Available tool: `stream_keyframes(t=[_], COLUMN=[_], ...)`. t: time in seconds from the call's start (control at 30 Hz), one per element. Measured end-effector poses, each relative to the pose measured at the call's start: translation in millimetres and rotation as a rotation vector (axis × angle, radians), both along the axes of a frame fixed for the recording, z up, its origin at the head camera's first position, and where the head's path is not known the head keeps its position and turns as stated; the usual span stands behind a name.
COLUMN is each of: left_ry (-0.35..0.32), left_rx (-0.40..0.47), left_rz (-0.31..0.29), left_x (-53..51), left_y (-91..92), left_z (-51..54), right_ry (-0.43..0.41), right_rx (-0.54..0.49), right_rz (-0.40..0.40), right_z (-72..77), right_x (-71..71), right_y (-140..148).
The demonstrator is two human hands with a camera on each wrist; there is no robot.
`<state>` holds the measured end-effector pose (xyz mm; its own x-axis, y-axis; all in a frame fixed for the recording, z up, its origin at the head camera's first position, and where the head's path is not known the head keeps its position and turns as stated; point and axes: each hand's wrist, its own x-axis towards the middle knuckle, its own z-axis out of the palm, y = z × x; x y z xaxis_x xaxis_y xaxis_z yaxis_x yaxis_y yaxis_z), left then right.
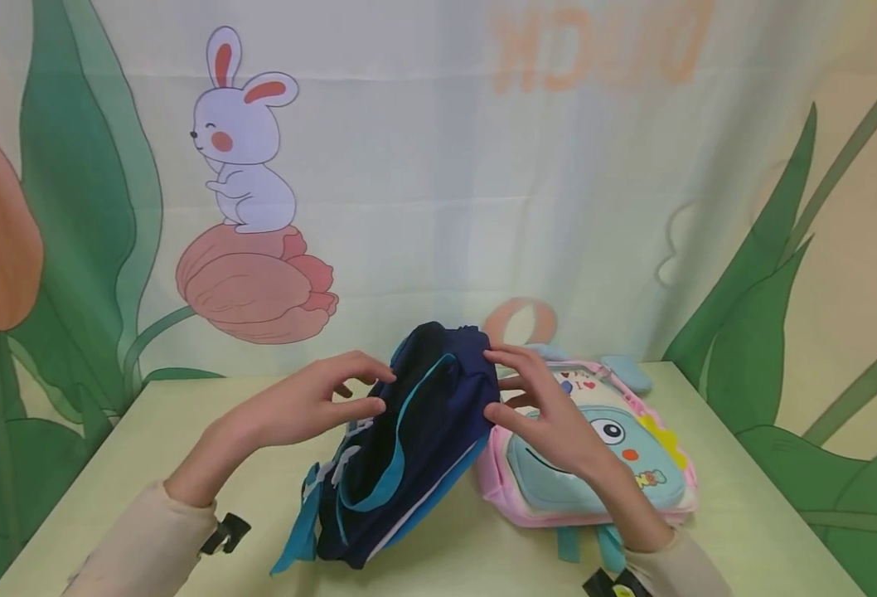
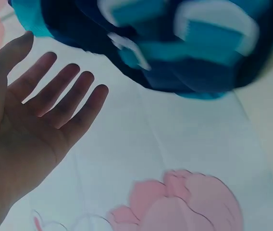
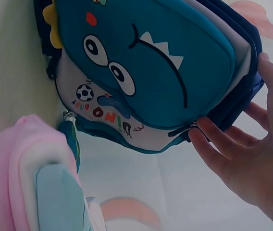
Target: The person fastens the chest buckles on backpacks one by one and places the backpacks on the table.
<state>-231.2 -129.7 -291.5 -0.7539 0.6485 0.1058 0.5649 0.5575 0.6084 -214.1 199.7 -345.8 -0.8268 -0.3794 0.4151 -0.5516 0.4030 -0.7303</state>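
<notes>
A navy and teal backpack (image 1: 438,431) stands tilted on the table, its straps turned toward the left hand. Its front, in the right wrist view, shows a dinosaur face (image 3: 151,62) with white teeth. My left hand (image 1: 312,398) is beside the strap side, fingers extended; in the left wrist view the palm (image 2: 35,130) shows with nothing in it. With bent fingers and thumb, my right hand (image 1: 546,410) holds the backpack's upper side edge; in the right wrist view its fingertips (image 3: 204,130) lie by the zipper.
Behind the right hand, a pink and light blue backpack (image 1: 588,464) with a cartoon face lies on the pale table (image 1: 207,531). A printed curtain (image 1: 423,166) with a rabbit and tulips hangs along the table's back edge.
</notes>
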Motion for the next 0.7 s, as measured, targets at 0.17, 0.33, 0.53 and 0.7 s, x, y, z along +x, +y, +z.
stream_keyframes(t=[0.17, 0.33, 0.53, 0.7], left_ry=[-0.062, -0.123, -0.149, -0.178], left_rx=[-0.057, -0.086, -0.083, -0.09], left_rz=[0.055, 0.079, 0.074, 0.046], left_x=[-5.8, -10.6, -12.5, -13.6], left_y=[-16.6, -23.1, -24.2, -26.5], left_z=[-16.5, -30.9, -41.7, -50.5], right_ry=[-0.012, -0.004, -0.041, -0.117], right_rx=[-0.003, -0.017, -0.02, -0.005], right_rz=[0.018, 0.021, 0.019, 0.018], right_z=[-0.9, -0.4, -4.8, -12.3], right_x=[2.1, 1.0, 0.2, 2.6], right_y=[7.3, 14.3, 23.8, 30.6])
